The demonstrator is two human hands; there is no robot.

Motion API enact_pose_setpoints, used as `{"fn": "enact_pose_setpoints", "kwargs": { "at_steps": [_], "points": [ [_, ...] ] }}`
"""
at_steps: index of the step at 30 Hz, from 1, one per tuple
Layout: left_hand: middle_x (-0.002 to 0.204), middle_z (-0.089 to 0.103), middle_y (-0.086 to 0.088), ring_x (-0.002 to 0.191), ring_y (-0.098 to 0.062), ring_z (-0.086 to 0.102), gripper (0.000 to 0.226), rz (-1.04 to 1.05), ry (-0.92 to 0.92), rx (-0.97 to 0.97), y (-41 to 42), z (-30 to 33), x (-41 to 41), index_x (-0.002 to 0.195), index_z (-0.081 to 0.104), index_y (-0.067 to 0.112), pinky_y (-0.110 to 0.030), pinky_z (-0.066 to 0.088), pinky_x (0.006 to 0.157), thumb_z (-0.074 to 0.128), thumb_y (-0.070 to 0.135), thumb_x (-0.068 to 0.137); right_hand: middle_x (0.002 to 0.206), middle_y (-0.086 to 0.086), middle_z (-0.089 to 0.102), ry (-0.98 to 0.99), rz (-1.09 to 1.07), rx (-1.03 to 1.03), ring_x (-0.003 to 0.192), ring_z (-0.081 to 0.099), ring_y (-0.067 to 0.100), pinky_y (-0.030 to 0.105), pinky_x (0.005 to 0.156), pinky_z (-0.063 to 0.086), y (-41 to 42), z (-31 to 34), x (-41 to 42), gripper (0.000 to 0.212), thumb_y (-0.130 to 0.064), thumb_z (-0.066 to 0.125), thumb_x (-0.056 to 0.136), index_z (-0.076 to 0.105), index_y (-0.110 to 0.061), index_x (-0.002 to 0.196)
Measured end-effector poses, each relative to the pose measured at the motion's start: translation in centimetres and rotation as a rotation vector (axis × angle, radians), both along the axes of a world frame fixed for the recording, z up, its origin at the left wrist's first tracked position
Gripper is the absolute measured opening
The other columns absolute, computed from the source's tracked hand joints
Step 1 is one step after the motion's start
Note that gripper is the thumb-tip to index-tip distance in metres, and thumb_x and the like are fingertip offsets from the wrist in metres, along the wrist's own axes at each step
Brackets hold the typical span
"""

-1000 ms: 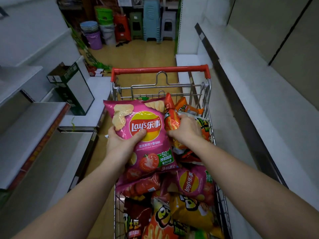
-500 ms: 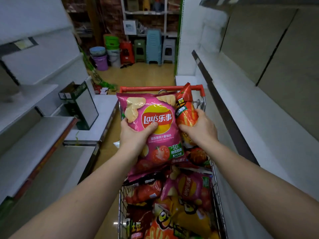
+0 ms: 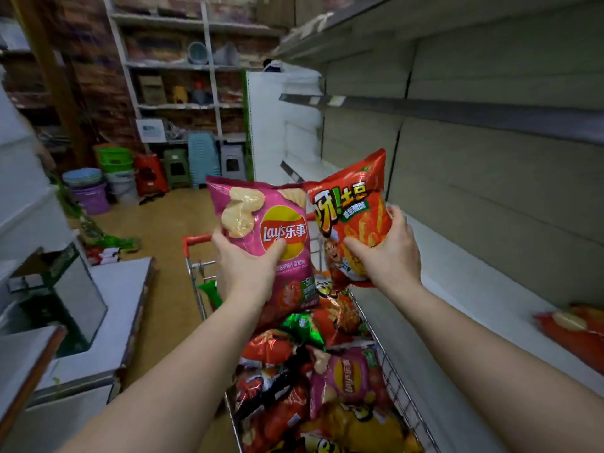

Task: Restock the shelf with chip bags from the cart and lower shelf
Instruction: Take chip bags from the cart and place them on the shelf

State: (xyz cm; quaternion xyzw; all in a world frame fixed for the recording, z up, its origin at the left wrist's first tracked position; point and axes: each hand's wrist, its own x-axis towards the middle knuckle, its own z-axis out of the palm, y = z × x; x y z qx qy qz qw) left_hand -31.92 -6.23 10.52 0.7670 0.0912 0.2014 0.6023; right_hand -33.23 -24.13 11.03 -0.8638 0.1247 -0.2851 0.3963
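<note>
Head view: pale empty metal shelving (image 3: 490,289) fills the three o'clock side, with a red bag (image 3: 575,335) lying at four o'clock. The wire cart with a red handle (image 3: 196,239), at six o'clock, brims with snack bags (mixed colours). Above it, the left hand (image 3: 245,259) grips the pink Lay's chip bag (image 3: 268,230), thumb across its front; at one o'clock, the right hand (image 3: 389,250) clasps the red-orange crinkly fries bag (image 3: 353,204).
</note>
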Motion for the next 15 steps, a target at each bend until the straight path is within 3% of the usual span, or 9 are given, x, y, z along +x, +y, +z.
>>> {"fn": "enact_pose_setpoints", "kwargs": {
  "at_steps": [7,15],
  "points": [
    [0.143,0.042,-0.010,0.129,-0.028,0.044,0.097,-0.227,-0.169,-0.018,-1.6,3.8,-2.1,0.146,0.020,0.013,-0.037,0.036,0.103,0.079,0.035,0.073,0.130,0.006,0.046,-0.074,-0.223,-0.036,0.120,0.046,0.024,0.034,0.094,0.038,-0.3,4.5,-7.1,0.086,-0.042,0.074,0.072,0.029,-0.021,0.142],
    [0.138,0.048,-0.006,0.122,-0.027,0.051,0.096,-0.469,-0.275,-0.074,-6.7,7.5,-7.5,0.145,0.022,0.019,-0.043,0.044,0.100,0.080,0.039,0.071,0.134,0.004,0.040,-0.158,-0.421,-0.069,0.123,0.043,0.019,0.033,0.095,0.039,-3.4,8.7,-17.0,0.085,-0.041,0.073,0.076,0.024,-0.021,0.144]
  ]
}}
